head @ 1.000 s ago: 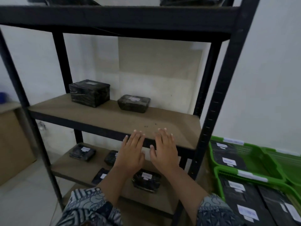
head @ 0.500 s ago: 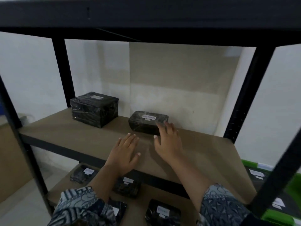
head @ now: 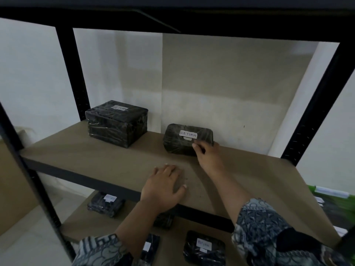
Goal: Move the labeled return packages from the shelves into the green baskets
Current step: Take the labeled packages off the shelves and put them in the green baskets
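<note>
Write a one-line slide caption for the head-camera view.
The right hand grips the small RETURN-labelled package on the shelf; the left hand rests flat near the front edge.

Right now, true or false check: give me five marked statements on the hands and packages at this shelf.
1. The right hand holds the small package at its right end. True.
2. The big box bears a RETURN label on top. True.
3. The left hand grips the big box. False: it lies flat on the shelf, apart from the box.
4. The small package sits on top of the big box. False: they stand side by side, apart, on the same shelf.
5. More labelled packages lie on the lower shelf. True.
</note>
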`<state>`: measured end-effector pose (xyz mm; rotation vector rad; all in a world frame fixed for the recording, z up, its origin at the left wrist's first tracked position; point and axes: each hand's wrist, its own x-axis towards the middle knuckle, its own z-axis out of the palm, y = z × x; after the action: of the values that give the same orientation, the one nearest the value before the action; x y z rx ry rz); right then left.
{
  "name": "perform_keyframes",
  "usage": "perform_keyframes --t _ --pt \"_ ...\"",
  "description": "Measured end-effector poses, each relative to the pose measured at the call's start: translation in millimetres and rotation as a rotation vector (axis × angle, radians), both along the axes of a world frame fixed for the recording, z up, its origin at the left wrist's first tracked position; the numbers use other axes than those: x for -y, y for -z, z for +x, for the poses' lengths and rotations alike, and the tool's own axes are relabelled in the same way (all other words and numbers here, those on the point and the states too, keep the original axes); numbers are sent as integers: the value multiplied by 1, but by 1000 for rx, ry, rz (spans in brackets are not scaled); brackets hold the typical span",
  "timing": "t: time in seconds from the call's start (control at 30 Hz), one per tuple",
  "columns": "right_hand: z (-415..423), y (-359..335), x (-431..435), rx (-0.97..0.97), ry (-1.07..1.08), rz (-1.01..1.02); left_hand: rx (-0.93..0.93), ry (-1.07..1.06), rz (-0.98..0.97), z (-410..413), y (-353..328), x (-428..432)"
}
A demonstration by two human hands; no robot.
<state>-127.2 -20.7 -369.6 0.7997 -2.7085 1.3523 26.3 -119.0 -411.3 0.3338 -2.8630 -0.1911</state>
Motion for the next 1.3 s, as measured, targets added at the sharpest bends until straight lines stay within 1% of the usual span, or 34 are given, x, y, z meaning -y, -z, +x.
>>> perform_keyframes --t 0.1,0.17,0.27,0.37,0.53,0.73,0.97,1.1,1.3 --pt "4 -1 6 -5 73 -106 -4 1 -9 0 0 -1" --pt "7 -4 9 21 97 -119 -6 3 -2 0 1 0" --pt "12 -7 9 87 81 -106 -3 9 -14 -1 1 2" --pt "17 -5 5 70 50 -144 4 8 -16 0 0 0" --pt "21 -2 3 125 9 -225 -10 14 -12 1 -1 -1" --pt "30 -2 -6 146 9 -258 -34 13 -10 2 0 -1" --pt "52 -6 -44 165 125 -291 -63 8 -27 2 1 -2" --pt "73 -8 -81 171 140 -336 -88 4 -40 6 -2 -5" --pt "114 -10 -134 162 145 -339 -192 68 36 33 11 -24"
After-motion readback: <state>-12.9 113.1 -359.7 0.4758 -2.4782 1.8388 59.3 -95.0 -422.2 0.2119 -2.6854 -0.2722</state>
